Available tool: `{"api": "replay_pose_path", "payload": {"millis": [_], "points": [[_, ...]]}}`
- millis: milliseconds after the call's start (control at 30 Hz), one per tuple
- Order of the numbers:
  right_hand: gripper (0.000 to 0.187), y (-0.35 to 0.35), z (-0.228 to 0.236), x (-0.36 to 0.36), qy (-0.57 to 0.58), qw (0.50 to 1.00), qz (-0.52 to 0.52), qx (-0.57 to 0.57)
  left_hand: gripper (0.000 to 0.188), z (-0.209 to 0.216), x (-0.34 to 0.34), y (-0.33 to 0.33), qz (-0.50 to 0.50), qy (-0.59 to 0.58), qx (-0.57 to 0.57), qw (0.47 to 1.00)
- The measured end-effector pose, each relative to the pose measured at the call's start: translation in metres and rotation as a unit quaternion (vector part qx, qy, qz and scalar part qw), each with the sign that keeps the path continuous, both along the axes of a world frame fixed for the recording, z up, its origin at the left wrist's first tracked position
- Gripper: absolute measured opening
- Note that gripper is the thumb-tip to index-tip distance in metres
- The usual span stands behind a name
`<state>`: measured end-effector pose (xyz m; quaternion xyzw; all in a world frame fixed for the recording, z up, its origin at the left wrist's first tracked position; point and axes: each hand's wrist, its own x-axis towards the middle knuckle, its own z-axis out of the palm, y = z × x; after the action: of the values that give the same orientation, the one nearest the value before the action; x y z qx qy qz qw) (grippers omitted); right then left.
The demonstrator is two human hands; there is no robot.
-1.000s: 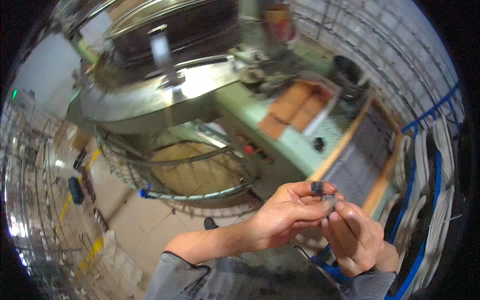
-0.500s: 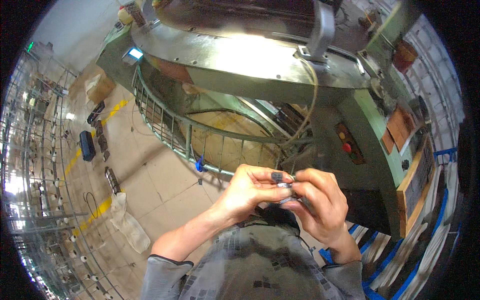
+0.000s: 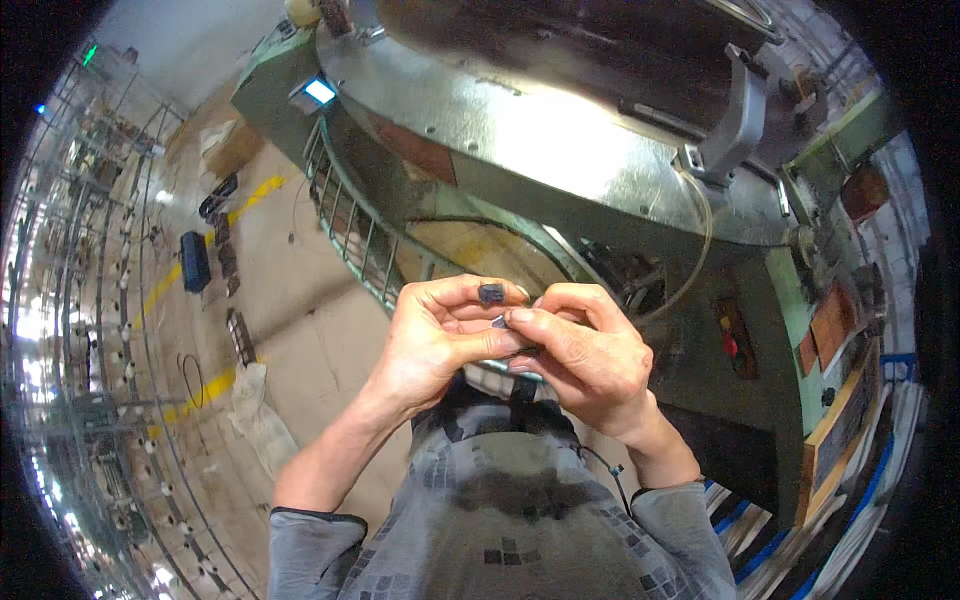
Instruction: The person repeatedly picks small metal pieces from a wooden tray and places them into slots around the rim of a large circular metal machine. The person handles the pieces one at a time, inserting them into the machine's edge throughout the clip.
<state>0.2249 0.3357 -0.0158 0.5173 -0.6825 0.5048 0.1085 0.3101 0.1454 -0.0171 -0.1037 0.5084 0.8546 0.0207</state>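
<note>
Hands (image 3: 590,352) partly hide curved railing (image 3: 378,223) before the machine (image 3: 470,120).

hands (image 3: 592,358) pinch a small grey piece (image 3: 500,321) near a green machine (image 3: 785,300)

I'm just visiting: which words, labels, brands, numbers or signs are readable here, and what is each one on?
None can be read.
Lit screen on the green machine: too small and glaring.
Dark wood-framed board at right: too blurred to tell any writing.
Dark band on a finger of the left hand: no readable marks.
</note>
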Motion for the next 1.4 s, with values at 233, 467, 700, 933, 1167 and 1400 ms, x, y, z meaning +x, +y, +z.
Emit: {"api": "replay_pose_path", "payload": {"millis": [233,467,700,933,1167,1400], "points": [[0.055,-0.075,0.012,-0.038,0.078,0.995,-0.063,0.021,0.053,0.016,-0.080,-0.095,-0.141,0.012,-0.074,0.987],[0.061,-0.173,0.030,-0.050,0.032,0.984,-0.151,0.084,0.063,0.030,-0.140,-0.195,-0.272,0.054,-0.118,0.953],[0.055,-0.199,0.028,-0.064,0.048,0.961,-0.268,0.057,0.057,0.032,-0.176,-0.213,-0.307,0.072,-0.039,0.948],[0.053,-0.212,0.017,-0.071,-0.037,0.954,-0.296,-0.023,0.065,0.036,-0.183,-0.223,-0.318,-0.011,0.062,0.946],[0.054,-0.219,0.011,-0.083,-0.005,0.960,-0.277,-0.029,0.073,0.039,-0.194,-0.227,-0.314,-0.007,-0.022,0.949],[0.052,-0.222,-0.011,-0.064,-0.064,0.965,-0.254,-0.022,0.085,0.029,-0.173,-0.228,-0.339,-0.006,-0.111,0.934]]}}
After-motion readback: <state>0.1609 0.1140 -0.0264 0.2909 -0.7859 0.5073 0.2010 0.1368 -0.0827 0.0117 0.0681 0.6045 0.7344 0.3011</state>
